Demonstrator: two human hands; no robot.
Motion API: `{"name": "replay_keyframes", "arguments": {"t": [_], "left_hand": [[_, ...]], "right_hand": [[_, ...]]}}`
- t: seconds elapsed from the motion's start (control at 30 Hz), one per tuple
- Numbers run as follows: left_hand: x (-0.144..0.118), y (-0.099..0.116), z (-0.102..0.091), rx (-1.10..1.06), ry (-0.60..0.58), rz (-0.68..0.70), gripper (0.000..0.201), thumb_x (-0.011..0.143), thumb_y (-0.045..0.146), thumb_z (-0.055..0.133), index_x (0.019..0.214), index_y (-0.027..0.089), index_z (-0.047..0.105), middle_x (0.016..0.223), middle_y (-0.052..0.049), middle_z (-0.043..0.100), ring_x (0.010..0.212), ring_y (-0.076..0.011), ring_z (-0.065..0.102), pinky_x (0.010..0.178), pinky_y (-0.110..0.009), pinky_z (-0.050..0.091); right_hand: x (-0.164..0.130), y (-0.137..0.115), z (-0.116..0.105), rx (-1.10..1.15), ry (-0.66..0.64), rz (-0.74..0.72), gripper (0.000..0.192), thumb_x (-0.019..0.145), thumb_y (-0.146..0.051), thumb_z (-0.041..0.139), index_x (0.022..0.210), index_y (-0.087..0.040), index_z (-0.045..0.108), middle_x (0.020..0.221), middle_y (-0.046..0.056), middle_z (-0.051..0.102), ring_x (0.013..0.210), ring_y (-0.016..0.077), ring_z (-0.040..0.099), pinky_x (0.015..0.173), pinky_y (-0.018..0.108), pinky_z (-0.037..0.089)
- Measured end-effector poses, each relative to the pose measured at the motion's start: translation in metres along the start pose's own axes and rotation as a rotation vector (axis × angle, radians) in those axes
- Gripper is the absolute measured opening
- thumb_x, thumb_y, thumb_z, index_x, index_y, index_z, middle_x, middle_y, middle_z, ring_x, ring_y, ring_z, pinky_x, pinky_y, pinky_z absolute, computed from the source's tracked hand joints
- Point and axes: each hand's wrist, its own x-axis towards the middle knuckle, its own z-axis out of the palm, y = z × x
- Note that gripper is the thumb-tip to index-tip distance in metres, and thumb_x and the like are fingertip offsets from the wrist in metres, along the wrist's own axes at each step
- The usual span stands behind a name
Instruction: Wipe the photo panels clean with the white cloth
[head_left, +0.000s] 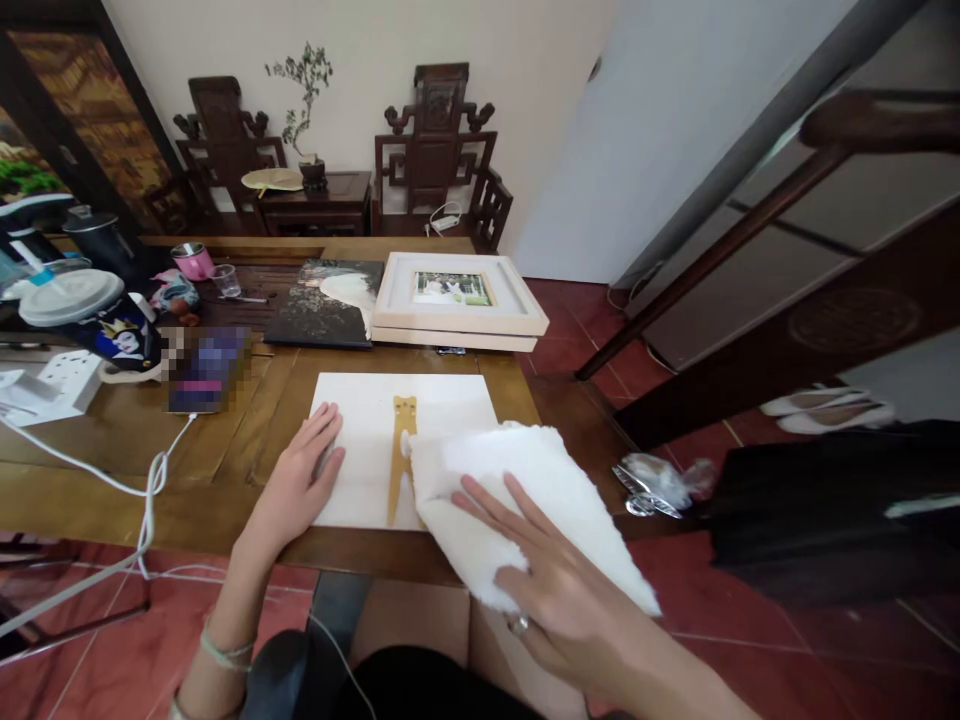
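Observation:
A flat white panel (352, 470) lies at the front edge of the wooden table, with a gold-coloured stand leg (400, 425) along its middle. My left hand (304, 475) rests on the panel's left edge, fingers stretched out and thumb apart. My right hand (536, 575) holds a fluffy white cloth (547, 475), its fingers spread over the top and its thumb in a fold. The cloth covers the panel's right part and hangs past the table edge. Its bunched left end touches the stand leg. The panel's lower right corner is hidden.
Behind the panel are stacked pale picture frames (461, 325) and a dark picture (300, 315). A phone (210, 370) with a white cable (157, 465), a lidded cup (97, 310) and a power strip (71, 380) stand left. Crumpled clear plastic (652, 485) lies right.

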Motion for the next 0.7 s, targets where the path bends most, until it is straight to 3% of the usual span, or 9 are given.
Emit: {"name": "replay_keyframes", "arguments": {"t": [0.13, 0.33, 0.43, 0.53, 0.7], "left_hand": [[0.000, 0.000, 0.000, 0.013, -0.005, 0.015, 0.048, 0.097, 0.036, 0.042, 0.138, 0.011, 0.051, 0.151, -0.014, 0.043, 0.144, -0.0239, 0.032, 0.120, -0.047, 0.026], [0.000, 0.000, -0.001, 0.030, -0.026, 0.007, 0.049, 0.097, 0.038, 0.042, 0.138, 0.013, 0.050, 0.152, -0.013, 0.042, 0.144, -0.0239, 0.031, 0.120, -0.048, 0.026], [0.000, 0.000, -0.002, 0.027, -0.029, -0.002, 0.050, 0.097, 0.038, 0.042, 0.139, 0.011, 0.050, 0.151, -0.014, 0.042, 0.144, -0.0246, 0.031, 0.120, -0.048, 0.025], [0.000, 0.000, -0.003, 0.020, -0.029, -0.012, 0.051, 0.097, 0.039, 0.043, 0.138, 0.010, 0.050, 0.151, -0.015, 0.043, 0.144, -0.0249, 0.031, 0.120, -0.047, 0.025], [0.000, 0.001, 0.000, 0.011, -0.012, -0.011, 0.049, 0.097, 0.038, 0.042, 0.137, 0.012, 0.052, 0.150, -0.014, 0.044, 0.144, -0.0241, 0.032, 0.120, -0.048, 0.026]], "right_hand": [[0.008, 0.018, -0.002, 0.005, -0.007, 0.014, 0.023, 0.061, 0.001, 0.046, 0.066, -0.018, 0.058, 0.139, 0.024, 0.053, 0.142, 0.0316, 0.030, 0.114, 0.062, 0.027], [0.064, 0.082, 0.005, -0.079, -0.059, 0.126, 0.020, 0.080, -0.005, 0.049, 0.085, -0.015, 0.064, 0.133, 0.022, 0.059, 0.140, 0.0320, 0.035, 0.113, 0.061, 0.029], [0.083, 0.098, 0.009, -0.097, -0.048, 0.156, 0.023, 0.084, -0.005, 0.046, 0.093, -0.011, 0.065, 0.134, 0.025, 0.057, 0.140, 0.0356, 0.035, 0.110, 0.065, 0.029], [0.081, 0.090, 0.012, -0.112, -0.043, 0.165, 0.022, 0.082, -0.003, 0.047, 0.089, -0.009, 0.066, 0.141, 0.028, 0.049, 0.141, 0.0388, 0.029, 0.111, 0.068, 0.024], [0.039, 0.042, 0.007, -0.088, -0.061, 0.131, 0.021, 0.069, 0.000, 0.048, 0.071, -0.013, 0.065, 0.145, 0.025, 0.044, 0.142, 0.0384, 0.027, 0.113, 0.067, 0.021]]}}
